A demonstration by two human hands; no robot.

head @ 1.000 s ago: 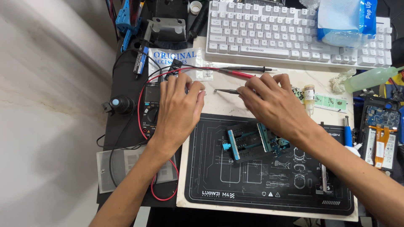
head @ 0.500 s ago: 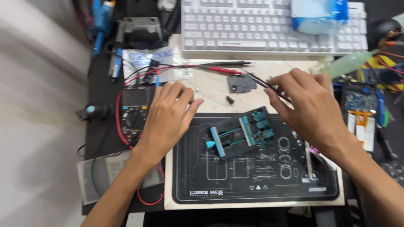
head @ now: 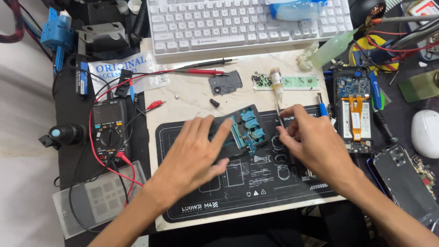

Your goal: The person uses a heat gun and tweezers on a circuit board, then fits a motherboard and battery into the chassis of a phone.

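The left hand (head: 196, 148) lay flat with spread fingers on the black holder (head: 242, 130). The right hand (head: 311, 144), just right of it, pinched thin tweezers (head: 279, 114).

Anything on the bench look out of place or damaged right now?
The opened phone right of the black mat lies with its board bare, and its small dark cover piece sits apart below the keyboard. Red probe leads sprawl loosely around the multimeter.
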